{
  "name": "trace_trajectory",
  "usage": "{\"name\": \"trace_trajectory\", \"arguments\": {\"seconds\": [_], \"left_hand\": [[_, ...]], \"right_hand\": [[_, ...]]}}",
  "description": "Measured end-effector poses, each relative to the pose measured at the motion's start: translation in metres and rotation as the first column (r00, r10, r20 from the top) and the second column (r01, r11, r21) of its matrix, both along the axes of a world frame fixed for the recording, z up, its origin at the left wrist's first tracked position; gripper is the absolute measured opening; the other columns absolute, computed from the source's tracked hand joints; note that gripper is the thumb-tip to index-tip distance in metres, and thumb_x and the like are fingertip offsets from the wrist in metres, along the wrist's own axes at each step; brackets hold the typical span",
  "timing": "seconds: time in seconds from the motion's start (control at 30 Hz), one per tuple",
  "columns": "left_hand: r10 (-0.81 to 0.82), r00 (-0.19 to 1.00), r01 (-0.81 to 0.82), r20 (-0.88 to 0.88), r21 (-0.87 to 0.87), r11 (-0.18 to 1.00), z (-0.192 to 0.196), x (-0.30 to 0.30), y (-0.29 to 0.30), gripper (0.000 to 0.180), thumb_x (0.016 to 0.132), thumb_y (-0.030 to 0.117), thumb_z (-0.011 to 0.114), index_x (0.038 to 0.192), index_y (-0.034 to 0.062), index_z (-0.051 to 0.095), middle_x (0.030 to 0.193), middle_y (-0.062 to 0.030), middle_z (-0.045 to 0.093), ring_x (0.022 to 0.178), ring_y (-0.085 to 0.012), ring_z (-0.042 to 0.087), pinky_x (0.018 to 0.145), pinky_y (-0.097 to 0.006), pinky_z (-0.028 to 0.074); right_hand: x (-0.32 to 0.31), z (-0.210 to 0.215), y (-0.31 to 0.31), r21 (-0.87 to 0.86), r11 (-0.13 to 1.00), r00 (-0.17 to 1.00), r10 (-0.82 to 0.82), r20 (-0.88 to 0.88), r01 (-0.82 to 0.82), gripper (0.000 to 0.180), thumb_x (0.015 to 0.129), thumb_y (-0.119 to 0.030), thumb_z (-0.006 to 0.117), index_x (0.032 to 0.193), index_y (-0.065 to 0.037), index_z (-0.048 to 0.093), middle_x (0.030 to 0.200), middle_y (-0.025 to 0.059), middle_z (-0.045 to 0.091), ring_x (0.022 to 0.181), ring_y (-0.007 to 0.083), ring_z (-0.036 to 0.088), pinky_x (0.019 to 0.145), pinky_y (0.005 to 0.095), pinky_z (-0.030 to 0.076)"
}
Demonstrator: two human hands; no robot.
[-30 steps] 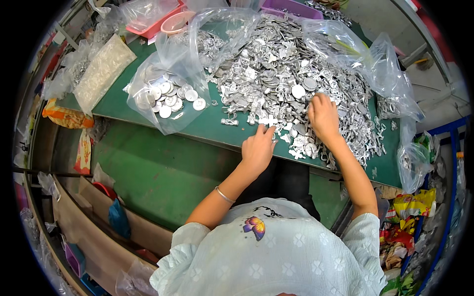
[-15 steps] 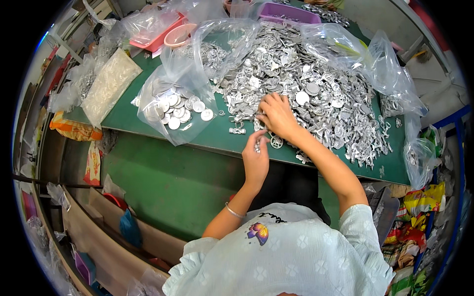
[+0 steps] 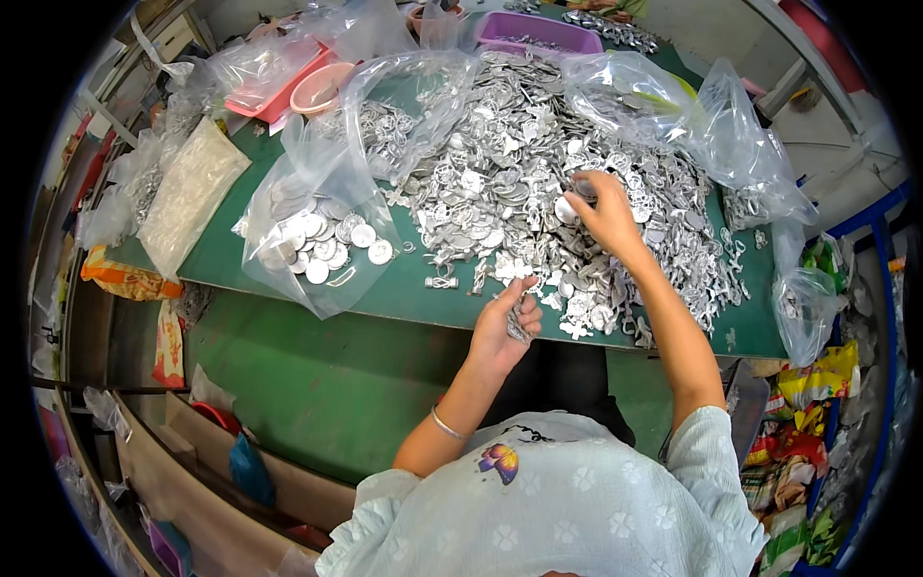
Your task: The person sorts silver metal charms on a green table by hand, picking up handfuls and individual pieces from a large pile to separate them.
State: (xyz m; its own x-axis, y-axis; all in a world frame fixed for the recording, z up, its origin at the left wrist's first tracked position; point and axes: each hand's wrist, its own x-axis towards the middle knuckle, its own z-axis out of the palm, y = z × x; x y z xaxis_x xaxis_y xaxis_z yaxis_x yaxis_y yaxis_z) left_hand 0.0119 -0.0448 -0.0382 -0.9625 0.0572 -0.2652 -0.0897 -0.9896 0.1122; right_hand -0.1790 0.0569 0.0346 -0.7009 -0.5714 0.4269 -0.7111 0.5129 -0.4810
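At the near edge of the green table (image 3: 413,313), the left hand (image 3: 502,332) was turned partly palm-up, its fingers curled closed over a few flat, grey metal pieces (image 3: 516,325). It sat low and close to the body, perhaps because that made it a handy holding place while the other hand ranged about. Just beyond it, a small cylindrical piece (image 3: 441,283) lay apart on the tabletop, to the left of the heap.

Further in, the right hand (image 3: 604,213) reached over the heap (image 3: 519,144) of loose silver-coloured pieces, thumb and fingers curved and parted around a greyish disc. The fingers hid part of it, so I could not tell whether the disc was gripped or merely touched. The heap spread in front of the person, probably to keep most of it within arm's reach.

To the left, a clear bag (image 3: 332,301) lay with round discs (image 3: 312,245) at its near end, likely kept apart from the mixed pieces. At the far side stood a round pink bowl (image 3: 306,93) and a purple tray (image 3: 588,44), seemingly out of the hands' way.
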Motion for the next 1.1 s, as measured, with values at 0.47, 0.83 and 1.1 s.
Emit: {"name": "trace_trajectory", "arguments": {"seconds": [0.47,0.83,1.1], "left_hand": [[-0.015,0.998,0.023,-0.064,0.127,0.992,0.011,-0.007,0.007,0.054,0.091,0.051,0.033,0.089,0.0020,0.056,0.054,0.0000,0.030,0.049,-0.0101,0.029,0.041,-0.022,0.024],[0.000,0.999,0.008,-0.036,0.223,0.975,0.007,-0.009,0.012,0.028,0.091,0.035,0.044,0.093,0.0082,0.053,0.070,-0.0016,0.036,0.062,-0.0121,0.034,0.051,-0.022,0.031],[-0.033,0.999,0.035,-0.018,0.142,0.989,0.029,-0.005,0.016,0.025,0.090,0.030,0.043,0.092,0.0071,0.054,0.070,-0.0015,0.037,0.062,-0.0121,0.035,0.051,-0.023,0.032]], "right_hand": [[0.053,-0.002,0.054,0.417,0.873,0.940,0.323,-0.107,-0.253,0.043,0.073,-0.022,0.066,0.110,-0.006,0.051,0.125,0.0121,0.043,0.118,0.0367,0.038,0.095,0.0439,0.036],[0.043,0.001,0.090,0.072,0.978,0.980,0.198,-0.003,-0.197,0.013,0.077,-0.006,0.060,0.089,-0.004,0.057,0.111,0.0087,0.058,0.107,0.0287,0.049,0.092,0.0379,0.035],[0.035,-0.010,0.109,-0.065,0.998,0.996,-0.015,0.093,0.021,0.024,0.078,-0.007,0.061,0.100,-0.001,0.055,0.105,0.0133,0.057,0.102,0.0295,0.051,0.088,0.0358,0.040]]}}
